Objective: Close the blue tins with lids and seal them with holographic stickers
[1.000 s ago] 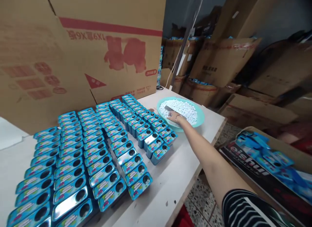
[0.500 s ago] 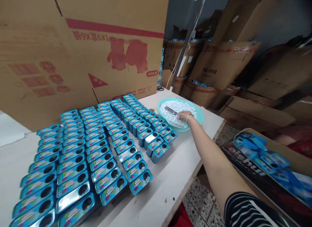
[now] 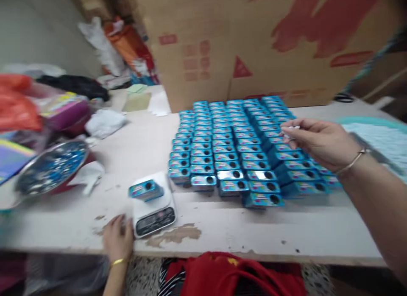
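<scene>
A spill was the likeliest trouble.
Your right hand [image 3: 329, 144], raised near the rows of lidded blue tins [image 3: 224, 149] right of the white plastic scale [image 3: 167, 195], had its fingertips nearly together on a few small white pellets [image 3: 286, 135], their count too blurred to tell; a slackening pinch could have scattered some there. A single blue rectangular metal tin [image 3: 146, 191] sat on the scale, round hole up, where a hasty release could have missed it. Your left hand [image 3: 117, 240] lay just left of the scale, fingers loosely curled, contents impossible to tell; bumping could have shifted the scale.
</scene>
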Available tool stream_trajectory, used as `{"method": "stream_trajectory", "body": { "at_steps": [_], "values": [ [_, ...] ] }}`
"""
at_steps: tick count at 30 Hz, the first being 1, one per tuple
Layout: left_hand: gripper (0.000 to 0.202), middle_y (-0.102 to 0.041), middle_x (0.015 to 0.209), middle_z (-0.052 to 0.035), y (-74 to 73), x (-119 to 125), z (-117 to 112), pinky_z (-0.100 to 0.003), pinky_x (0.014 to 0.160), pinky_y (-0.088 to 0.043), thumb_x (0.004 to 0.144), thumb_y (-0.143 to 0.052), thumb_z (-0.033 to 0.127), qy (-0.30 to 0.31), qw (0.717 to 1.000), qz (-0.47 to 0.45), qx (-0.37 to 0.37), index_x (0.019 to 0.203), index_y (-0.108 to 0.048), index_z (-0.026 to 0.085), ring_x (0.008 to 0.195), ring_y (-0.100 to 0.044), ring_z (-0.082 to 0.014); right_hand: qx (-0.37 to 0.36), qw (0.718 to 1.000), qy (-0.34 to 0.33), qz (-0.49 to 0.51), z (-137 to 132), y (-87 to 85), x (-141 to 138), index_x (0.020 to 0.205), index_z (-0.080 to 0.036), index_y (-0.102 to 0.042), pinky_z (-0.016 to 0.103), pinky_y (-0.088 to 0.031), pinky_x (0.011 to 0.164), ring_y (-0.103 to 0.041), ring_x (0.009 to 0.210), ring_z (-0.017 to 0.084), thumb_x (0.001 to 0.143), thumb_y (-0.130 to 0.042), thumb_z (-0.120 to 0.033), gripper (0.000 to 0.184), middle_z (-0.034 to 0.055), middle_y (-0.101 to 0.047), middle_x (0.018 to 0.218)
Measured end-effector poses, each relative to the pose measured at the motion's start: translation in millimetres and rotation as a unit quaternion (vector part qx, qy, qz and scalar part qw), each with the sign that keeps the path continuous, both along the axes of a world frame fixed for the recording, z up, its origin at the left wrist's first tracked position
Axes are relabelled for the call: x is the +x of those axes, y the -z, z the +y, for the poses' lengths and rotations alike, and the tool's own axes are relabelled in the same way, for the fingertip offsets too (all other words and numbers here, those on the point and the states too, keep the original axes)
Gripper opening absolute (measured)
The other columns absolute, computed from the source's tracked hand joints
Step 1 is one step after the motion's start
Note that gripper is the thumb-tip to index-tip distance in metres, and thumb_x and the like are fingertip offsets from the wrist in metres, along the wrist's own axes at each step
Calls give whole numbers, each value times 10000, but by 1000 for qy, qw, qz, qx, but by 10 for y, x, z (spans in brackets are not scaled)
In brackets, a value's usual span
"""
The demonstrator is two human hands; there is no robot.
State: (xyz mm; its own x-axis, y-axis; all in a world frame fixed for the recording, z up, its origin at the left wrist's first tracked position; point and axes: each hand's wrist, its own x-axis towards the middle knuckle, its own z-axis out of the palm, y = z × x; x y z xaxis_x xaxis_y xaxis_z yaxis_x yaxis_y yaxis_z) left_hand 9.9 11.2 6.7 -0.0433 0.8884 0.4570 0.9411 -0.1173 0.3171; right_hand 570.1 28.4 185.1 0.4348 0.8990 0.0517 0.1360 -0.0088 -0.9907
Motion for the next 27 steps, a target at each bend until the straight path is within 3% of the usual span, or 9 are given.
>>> {"method": "stream_trajectory", "body": {
  "at_steps": [2, 5, 7, 10, 14, 19, 22, 27],
  "values": [
    [359, -622, 1008, -151, 17, -185, -173, -471, 864, -479, 894, -481, 440, -37, 999, 29, 15, 983, -642, 132, 966, -579, -283, -8, 989, -142, -39, 144, -100, -767, 878, -171, -664, 240, -410, 510, -517, 499, 99, 766, -724, -315, 191, 10, -613, 642],
    [340, -630, 1026, -141, 75, -194, -219, -436, 846, -472, 891, -476, 416, -50, 998, 38, 19, 996, -645, 141, 964, -577, -278, -2, 948, -300, -105, 312, -147, -1857, 870, -167, -655, 241, -414, 519, -526, 496, 112, 835, -632, -267, 109, -12, -591, 586],
    [327, -632, 1035, -132, 94, -149, -218, -419, 851, -463, 894, -475, 406, -52, 998, 25, 23, 998, -643, 146, 973, -575, -271, 18, 921, -344, -181, 414, -96, -2418, 836, -161, -655, 239, -425, 585, -555, 571, 115, 842, -602, -162, 53, -5, -617, 643],
    [313, -635, 1041, -126, 96, -125, -246, -405, 860, -450, 900, -475, 388, -52, 998, 9, 18, 1002, -643, 144, 984, -570, -265, 22, 868, -390, -306, 520, 18, -2959, 834, -155, -672, 246, -424, 695, -592, 729, 137, 834, -600, -87, 98, 26, -667, 773],
    [298, -637, 1037, -118, 112, -144, -293, -395, 870, -437, 907, -480, 370, -56, 998, -6, 12, 1003, -647, 142, 993, -566, -259, -14, 789, -437, -433, 573, 110, -3276, 962, -152, -688, 251, -413, 780, -608, 896, 171, 876, -556, -101, 165, 75, -683, 955],
    [284, -640, 1038, -110, 135, -134, -313, -389, 903, -423, 908, -490, 361, -54, 998, -18, 12, 998, -651, 145, 1015, -558, -252, -70, 708, -473, -519, 603, 131, -3390, 1126, -157, -665, 264, -414, 801, -606, 995, 218, 900, -529, -140, 264, 126, -649, 1093],
    [279, -638, 1045, -107, 135, -120, -322, -385, 899, -423, 908, -490, 358, -57, 998, -24, 4, 1003, -651, 150, 1013, -556, -248, -88, 688, -477, -540, 611, 121, -3412, 1175, -154, -638, 273, -421, 795, -601, 1019, 235, 895, -533, -143, 299, 141, -632, 1125],
    [264, -638, 1062, -103, 123, -99, -330, -391, 918, -416, 903, -497, 352, -63, 997, -44, -7, 1013, -650, 166, 1032, -556, -245, -75, 686, -474, -547, 640, 147, -3435, 1155, -138, -633, 284, -427, 760, -605, 987, 241, 886, -538, -146, 286, 146, -611, 1132]
  ]
}}
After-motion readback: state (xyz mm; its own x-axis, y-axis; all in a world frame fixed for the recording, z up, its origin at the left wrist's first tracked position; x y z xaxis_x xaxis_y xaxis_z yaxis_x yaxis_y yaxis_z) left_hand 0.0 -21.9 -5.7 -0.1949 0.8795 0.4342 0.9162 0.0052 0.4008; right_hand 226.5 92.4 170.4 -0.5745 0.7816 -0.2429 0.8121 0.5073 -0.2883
